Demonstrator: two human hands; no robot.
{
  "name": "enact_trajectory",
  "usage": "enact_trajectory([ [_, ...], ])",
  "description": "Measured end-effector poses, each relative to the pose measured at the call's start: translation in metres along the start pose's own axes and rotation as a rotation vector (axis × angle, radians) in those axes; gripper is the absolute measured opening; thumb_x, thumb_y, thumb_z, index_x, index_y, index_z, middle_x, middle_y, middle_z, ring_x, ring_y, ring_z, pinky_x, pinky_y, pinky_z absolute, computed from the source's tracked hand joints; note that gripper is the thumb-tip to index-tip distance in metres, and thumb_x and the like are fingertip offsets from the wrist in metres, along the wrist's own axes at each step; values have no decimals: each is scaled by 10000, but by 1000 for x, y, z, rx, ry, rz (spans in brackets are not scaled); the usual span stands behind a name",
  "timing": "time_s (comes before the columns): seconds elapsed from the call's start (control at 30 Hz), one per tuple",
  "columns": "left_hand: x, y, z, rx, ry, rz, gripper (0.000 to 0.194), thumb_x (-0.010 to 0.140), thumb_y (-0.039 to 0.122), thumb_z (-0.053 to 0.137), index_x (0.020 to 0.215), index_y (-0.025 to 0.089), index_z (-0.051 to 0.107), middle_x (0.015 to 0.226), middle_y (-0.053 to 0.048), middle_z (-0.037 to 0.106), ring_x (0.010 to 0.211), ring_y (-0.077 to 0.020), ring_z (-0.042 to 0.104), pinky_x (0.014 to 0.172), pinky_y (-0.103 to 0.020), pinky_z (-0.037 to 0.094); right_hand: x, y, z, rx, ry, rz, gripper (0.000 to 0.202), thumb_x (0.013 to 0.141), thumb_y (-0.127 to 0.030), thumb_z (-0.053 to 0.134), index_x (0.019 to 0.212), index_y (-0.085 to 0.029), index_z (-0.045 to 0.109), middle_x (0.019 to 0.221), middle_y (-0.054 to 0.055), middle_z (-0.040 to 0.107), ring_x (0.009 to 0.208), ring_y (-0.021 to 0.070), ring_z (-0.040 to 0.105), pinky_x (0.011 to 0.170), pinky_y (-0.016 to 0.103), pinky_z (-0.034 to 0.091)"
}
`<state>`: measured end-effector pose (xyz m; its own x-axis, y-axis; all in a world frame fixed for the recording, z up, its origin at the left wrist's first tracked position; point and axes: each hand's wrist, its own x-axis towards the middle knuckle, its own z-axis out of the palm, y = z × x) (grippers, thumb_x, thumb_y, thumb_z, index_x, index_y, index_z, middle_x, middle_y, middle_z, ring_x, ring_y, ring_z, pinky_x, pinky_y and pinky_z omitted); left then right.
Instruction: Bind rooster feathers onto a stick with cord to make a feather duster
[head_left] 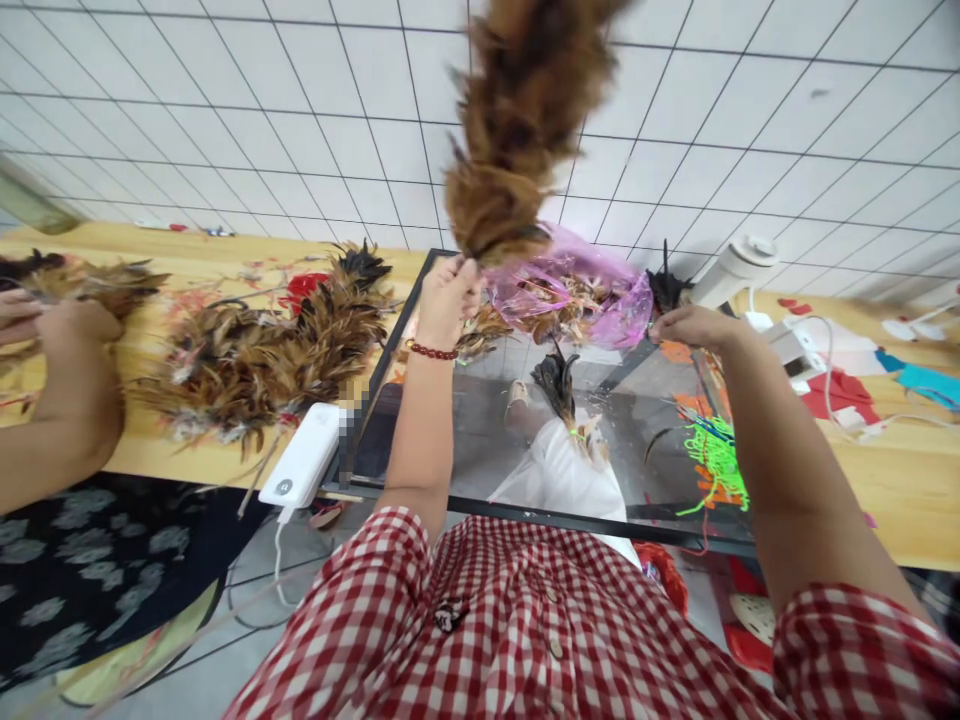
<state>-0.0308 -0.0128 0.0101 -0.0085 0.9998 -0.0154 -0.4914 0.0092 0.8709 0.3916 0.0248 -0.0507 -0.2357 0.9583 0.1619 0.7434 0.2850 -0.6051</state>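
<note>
My left hand (448, 292) pinches the lower end of a long brown feather bundle (517, 130), which rises upright in front of the tiled wall and is blurred at its top. At the right, my right hand (694, 326) has its fingers pressed together beside a dark feather tuft (666, 285); what they hold, if anything, is hidden. Between my hands lies a pink plastic bag (630, 305) with loose feathers in it. A black feather bunch (556, 385) rests on the glass panel (487, 430) with its black frame.
At the left lie a brown feather pile (262, 370) and a white power bank (304, 460). Another person's arm (67, 400) reaches in beside it. Green ties (712, 455), a white bottle (735, 268) and a white device (795, 350) are at the right.
</note>
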Motion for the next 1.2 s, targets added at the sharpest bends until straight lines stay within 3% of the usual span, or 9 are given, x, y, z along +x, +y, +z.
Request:
enact_trajectory([
  [0.13, 0, 17, -9, -223, 38, -28, 388, 1087, 322, 494, 727, 177, 490, 542, 83, 375, 372, 7, 193, 347, -92, 141, -1, -34, 19, -33, -429, 221, 377, 673, -577, 857, 597, -216, 780, 525, 11, 625, 439, 102, 455, 407, 257, 334],
  [0.23, -3, 32, -23, -305, 54, -86, 411, 1115, 365, 379, 808, 190, 588, 543, 71, 362, 372, -13, 206, 324, -114, 180, 7, -61, 33, 68, -637, 145, 372, 712, -580, 784, 803, -225, 842, 735, 34, 749, 612, 144, 597, 548, 259, 463],
  [0.4, -6, 38, -30, -287, 81, -120, 326, 1082, 399, 488, 851, 218, 628, 572, 57, 399, 393, -31, 262, 338, -147, 235, 47, -115, 101, 10, -155, -102, 175, 853, -290, 668, 857, -190, 811, 959, 68, 800, 930, 206, 718, 907, 338, 538],
  [0.57, -1, 26, -18, -293, 17, -172, 355, 1096, 429, 453, 894, 195, 627, 591, 67, 382, 398, -28, 240, 340, -128, 214, 69, -179, 199, -203, -289, -449, 187, 931, -150, 634, 1025, -185, 793, 1158, 83, 760, 1095, 205, 655, 1035, 336, 469],
  [0.7, 3, 18, -13, -308, 5, -209, 332, 1060, 497, 528, 975, 197, 643, 591, 77, 385, 386, -24, 257, 334, -135, 211, 63, -194, 232, -367, -332, -462, 116, 936, -215, 709, 1036, -181, 758, 1254, 97, 705, 1165, 237, 577, 1036, 379, 434],
  [0.83, 3, 15, -7, -289, 6, -245, 329, 1059, 482, 544, 938, 183, 609, 600, 86, 390, 382, -2, 260, 341, -108, 201, 60, -168, 209, -246, -297, -385, 26, 902, -167, 671, 904, -175, 696, 1136, 104, 746, 1072, 230, 634, 963, 349, 471],
  [1.0, 4, 5, 5, -259, 7, -282, 345, 1034, 458, 609, 845, 183, 520, 607, 98, 391, 381, 20, 250, 356, -93, 180, 50, -140, 124, 253, 79, -135, 101, 907, -242, 588, 957, -193, 660, 862, 42, 726, 780, 195, 654, 760, 338, 520],
  [1.07, 6, -3, 9, -225, -5, -284, 371, 1028, 445, 626, 808, 181, 485, 603, 94, 412, 382, 25, 255, 363, -94, 170, 43, -151, 92, 308, 148, -224, 129, 900, -311, 631, 925, -203, 698, 849, 29, 720, 774, 184, 641, 773, 347, 528],
  [1.2, 10, -19, 15, -132, 7, -236, 389, 982, 444, 697, 789, 176, 492, 590, 79, 482, 379, 21, 282, 366, -119, 148, 35, -196, 59, 175, 34, -427, 126, 882, -296, 659, 876, -216, 756, 838, 29, 735, 803, 190, 650, 831, 375, 540],
])
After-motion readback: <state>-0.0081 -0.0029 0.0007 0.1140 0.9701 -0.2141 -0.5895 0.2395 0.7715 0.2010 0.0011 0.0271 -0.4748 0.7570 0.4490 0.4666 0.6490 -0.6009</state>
